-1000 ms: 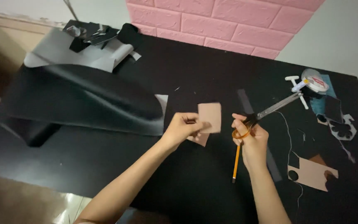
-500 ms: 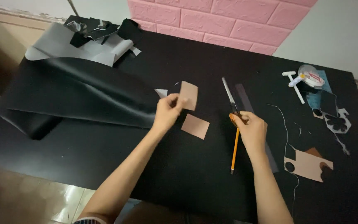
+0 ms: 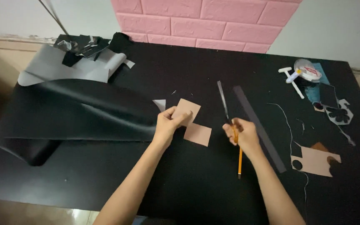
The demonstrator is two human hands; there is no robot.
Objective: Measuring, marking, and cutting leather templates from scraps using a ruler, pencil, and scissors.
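Left hand (image 3: 169,125) pinches tan square (image 3: 187,109); second tan piece (image 3: 198,134) just right of it. Right hand (image 3: 240,133) grips scissors (image 3: 223,100) and pencil (image 3: 239,160) over black worktop (image 3: 180,183).

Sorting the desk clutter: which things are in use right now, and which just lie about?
In use: tan square in left hand; scissors and pencil in right hand; second tan square.
Lying about: black sheet, grey strip, tape, cut scraps.

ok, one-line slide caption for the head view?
Left hand holds a tan leather piece; right hand grips scissors above a pencil.
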